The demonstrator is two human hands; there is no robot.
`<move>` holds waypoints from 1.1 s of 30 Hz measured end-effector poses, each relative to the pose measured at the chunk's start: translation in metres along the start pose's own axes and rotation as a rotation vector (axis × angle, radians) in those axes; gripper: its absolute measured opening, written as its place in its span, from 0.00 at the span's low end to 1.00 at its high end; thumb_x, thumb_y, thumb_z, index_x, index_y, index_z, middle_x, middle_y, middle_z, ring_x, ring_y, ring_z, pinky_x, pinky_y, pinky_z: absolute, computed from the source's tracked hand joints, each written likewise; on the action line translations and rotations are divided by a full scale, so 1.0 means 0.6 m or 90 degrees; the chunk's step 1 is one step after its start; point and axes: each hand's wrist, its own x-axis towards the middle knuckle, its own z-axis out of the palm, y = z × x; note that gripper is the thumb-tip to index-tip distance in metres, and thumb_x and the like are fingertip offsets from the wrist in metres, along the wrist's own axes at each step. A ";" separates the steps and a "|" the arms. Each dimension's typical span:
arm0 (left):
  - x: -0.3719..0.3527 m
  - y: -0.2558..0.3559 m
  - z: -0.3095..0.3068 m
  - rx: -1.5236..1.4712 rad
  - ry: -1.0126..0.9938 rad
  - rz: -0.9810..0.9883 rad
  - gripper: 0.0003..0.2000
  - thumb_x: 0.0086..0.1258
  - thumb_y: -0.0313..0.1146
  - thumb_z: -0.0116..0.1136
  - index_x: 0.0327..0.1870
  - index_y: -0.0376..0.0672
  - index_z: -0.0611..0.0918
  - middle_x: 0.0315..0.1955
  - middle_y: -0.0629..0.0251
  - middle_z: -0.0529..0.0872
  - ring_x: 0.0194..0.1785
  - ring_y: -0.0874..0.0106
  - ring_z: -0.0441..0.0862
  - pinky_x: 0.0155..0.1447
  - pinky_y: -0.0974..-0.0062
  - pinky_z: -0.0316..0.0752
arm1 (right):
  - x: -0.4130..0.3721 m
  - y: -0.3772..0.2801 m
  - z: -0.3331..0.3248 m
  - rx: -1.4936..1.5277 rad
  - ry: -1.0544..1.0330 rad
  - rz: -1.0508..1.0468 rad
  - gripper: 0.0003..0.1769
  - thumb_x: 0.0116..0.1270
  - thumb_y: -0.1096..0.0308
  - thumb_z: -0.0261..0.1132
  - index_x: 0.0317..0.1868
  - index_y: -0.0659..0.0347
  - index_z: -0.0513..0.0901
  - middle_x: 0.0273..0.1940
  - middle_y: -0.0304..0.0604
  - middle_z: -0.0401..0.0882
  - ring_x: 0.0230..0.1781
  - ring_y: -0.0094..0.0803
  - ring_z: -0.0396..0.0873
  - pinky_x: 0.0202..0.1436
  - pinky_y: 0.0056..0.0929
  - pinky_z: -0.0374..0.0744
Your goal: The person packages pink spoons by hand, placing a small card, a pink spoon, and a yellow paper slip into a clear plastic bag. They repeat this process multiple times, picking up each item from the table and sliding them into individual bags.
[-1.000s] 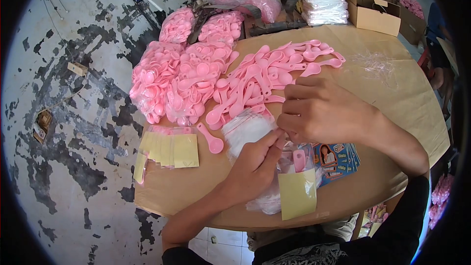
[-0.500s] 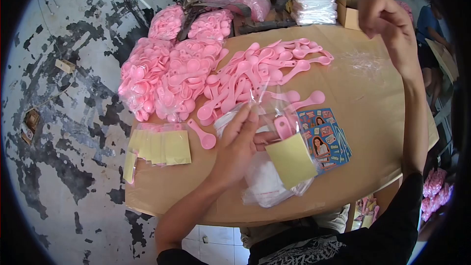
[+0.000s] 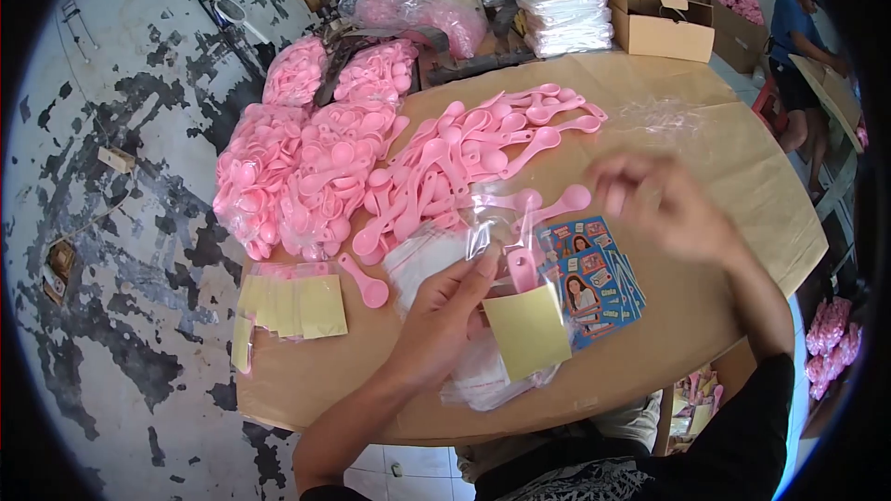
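Observation:
My left hand (image 3: 445, 311) pinches a clear plastic bag that holds a pink spoon (image 3: 522, 271) and a yellow card (image 3: 529, 332). To the right of it, my right hand (image 3: 664, 199) is in the air over the table, smeared by motion, so its fingers are unclear. Beneath the held bag lie clear empty bags (image 3: 492, 391). Blue printed cards (image 3: 613, 289) are fanned out just right of the bag. Behind my hands spreads a heap of loose pink spoons (image 3: 445, 153). Filled bags with yellow cards (image 3: 302, 304) lie in a row at the left.
Large bags of pink spoons (image 3: 316, 162) stand at the table's back left. Stacked plastic packs (image 3: 566, 20) and an open cardboard box (image 3: 664, 30) are at the back. A person (image 3: 798, 46) is at another table on the far right. Plastic scraps (image 3: 664, 116) lie back right.
My right hand has come down and left from high at the right toward the blue cards. My left hand still holds the bag. The view has shifted a little.

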 end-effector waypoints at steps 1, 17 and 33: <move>-0.001 -0.001 0.003 -0.006 -0.005 -0.009 0.20 0.81 0.39 0.43 0.65 0.36 0.71 0.52 0.62 0.81 0.53 0.75 0.81 0.56 0.75 0.77 | -0.010 -0.021 0.028 0.062 -0.077 0.014 0.13 0.68 0.70 0.64 0.51 0.63 0.80 0.35 0.41 0.82 0.34 0.24 0.79 0.39 0.26 0.77; 0.001 -0.033 0.012 -0.051 -0.059 -0.022 0.23 0.82 0.44 0.39 0.70 0.40 0.67 0.54 0.64 0.79 0.50 0.79 0.79 0.54 0.77 0.75 | -0.026 -0.023 0.076 0.267 -0.182 -0.035 0.13 0.66 0.74 0.67 0.51 0.63 0.82 0.38 0.41 0.85 0.39 0.18 0.81 0.42 0.21 0.79; -0.004 -0.009 -0.002 0.213 -0.078 0.059 0.19 0.80 0.36 0.47 0.66 0.37 0.73 0.48 0.64 0.84 0.49 0.80 0.80 0.52 0.79 0.78 | -0.027 -0.032 0.068 0.329 -0.153 0.091 0.12 0.68 0.80 0.62 0.51 0.67 0.83 0.46 0.46 0.85 0.49 0.24 0.81 0.51 0.25 0.81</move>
